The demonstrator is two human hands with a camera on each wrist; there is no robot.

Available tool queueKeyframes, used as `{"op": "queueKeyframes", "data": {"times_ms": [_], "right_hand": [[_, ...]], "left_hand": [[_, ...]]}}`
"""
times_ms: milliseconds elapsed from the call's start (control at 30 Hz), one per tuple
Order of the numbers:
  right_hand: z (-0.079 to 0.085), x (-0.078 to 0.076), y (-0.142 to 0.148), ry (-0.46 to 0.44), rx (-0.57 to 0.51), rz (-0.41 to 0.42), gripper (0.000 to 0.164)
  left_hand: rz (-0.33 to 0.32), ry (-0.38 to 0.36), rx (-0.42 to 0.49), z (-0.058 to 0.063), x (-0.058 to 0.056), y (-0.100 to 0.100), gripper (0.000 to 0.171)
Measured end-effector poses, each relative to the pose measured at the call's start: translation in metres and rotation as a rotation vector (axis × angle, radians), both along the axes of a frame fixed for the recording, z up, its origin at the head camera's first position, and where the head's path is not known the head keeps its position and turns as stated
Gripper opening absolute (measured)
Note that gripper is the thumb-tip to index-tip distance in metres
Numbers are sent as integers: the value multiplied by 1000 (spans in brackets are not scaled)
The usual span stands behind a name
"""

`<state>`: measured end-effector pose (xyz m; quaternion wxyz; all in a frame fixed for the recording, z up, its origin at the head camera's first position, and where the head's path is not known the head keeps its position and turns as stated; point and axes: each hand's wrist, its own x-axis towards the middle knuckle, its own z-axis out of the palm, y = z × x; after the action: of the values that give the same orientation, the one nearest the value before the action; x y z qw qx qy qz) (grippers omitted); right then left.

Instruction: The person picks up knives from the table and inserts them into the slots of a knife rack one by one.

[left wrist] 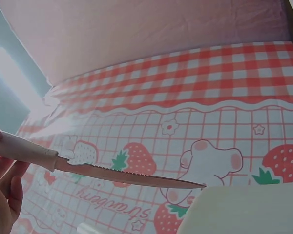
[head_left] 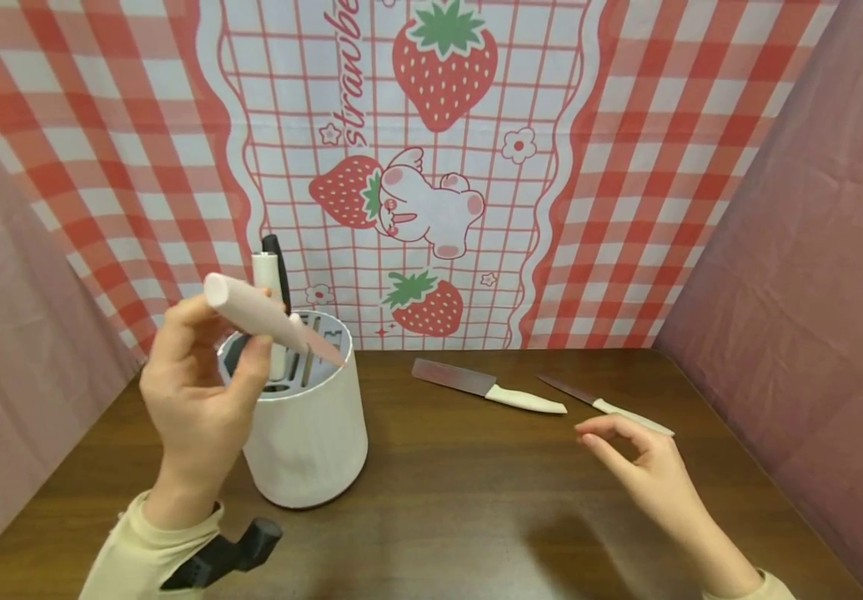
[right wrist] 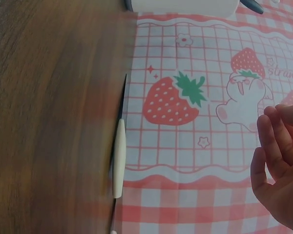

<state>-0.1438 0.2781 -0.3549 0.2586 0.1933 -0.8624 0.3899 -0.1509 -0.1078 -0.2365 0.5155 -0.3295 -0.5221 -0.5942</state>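
My left hand (head_left: 202, 408) grips the white handle of a serrated knife (left wrist: 127, 176), its blade pointing to the right. In the head view the blade tip overlaps the near right rim of a round white knife block (head_left: 311, 458). A white-handled tool (head_left: 265, 275) and a black-handled one (head_left: 277, 250) stand upright in the block, partly hidden by my left hand. My right hand (head_left: 649, 475) hovers over the table with its fingers loosely bent and nothing held. Just beyond its fingertips lies a slim knife (head_left: 629, 417) with a white handle.
A broad-bladed knife (head_left: 469, 382) with a white handle lies on the brown wooden table (head_left: 431, 483) between the block and the slim knife. Behind stands a strawberry-print cloth (head_left: 431, 208), with pink cloth walls (head_left: 784, 250) at both sides.
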Motion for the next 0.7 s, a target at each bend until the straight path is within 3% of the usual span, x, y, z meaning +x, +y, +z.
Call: {"op": "queueKeyframes", "data": {"times_ms": [233, 500, 700], "right_hand": [[-4, -6, 8, -4, -27, 18, 21], [-6, -9, 17, -100, -41, -66, 15], [-9, -11, 21, -111, -42, -77, 13]], "left_hand": [[-46, 40, 70, 4, -1, -4, 33], [109, -2, -5, 8, -4, -12, 34], [170, -2, -60, 9, -9, -13, 35]]}}
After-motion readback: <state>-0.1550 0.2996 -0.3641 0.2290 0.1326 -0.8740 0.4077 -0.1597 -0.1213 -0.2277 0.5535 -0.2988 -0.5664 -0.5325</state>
